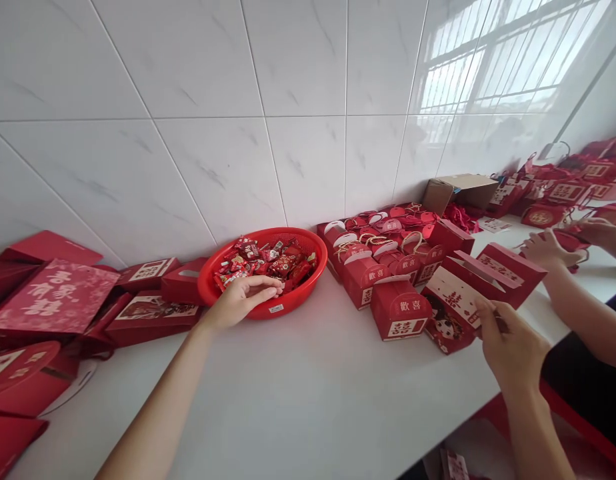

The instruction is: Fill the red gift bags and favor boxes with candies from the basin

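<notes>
My left hand (pixel 245 299) reaches over the front rim of a red plastic basket (pixel 274 311), its fingers loosely bent and a little apart above the wrapped candies (pixel 288 261) inside. Nothing clearly shows between those fingers. On the right, my right hand (pixel 513 343) has thumb and fingers closed on the edge of a red gift box (pixel 451 310) with a white printed panel. That box stands with its top flaps up. Just left of it is a closed red candy box (pixel 399 308) with gold lettering. Another open red box (pixel 513 270) is right behind.
Several closed boxes with rope handles (pixel 383 243) stand along the tiled wall, near a cardboard carton (pixel 461 190). Red boxes (pixel 153 310) crowd the left of the white table (pixel 288 400). At right, another person's hands (pixel 553 250) work among red bags.
</notes>
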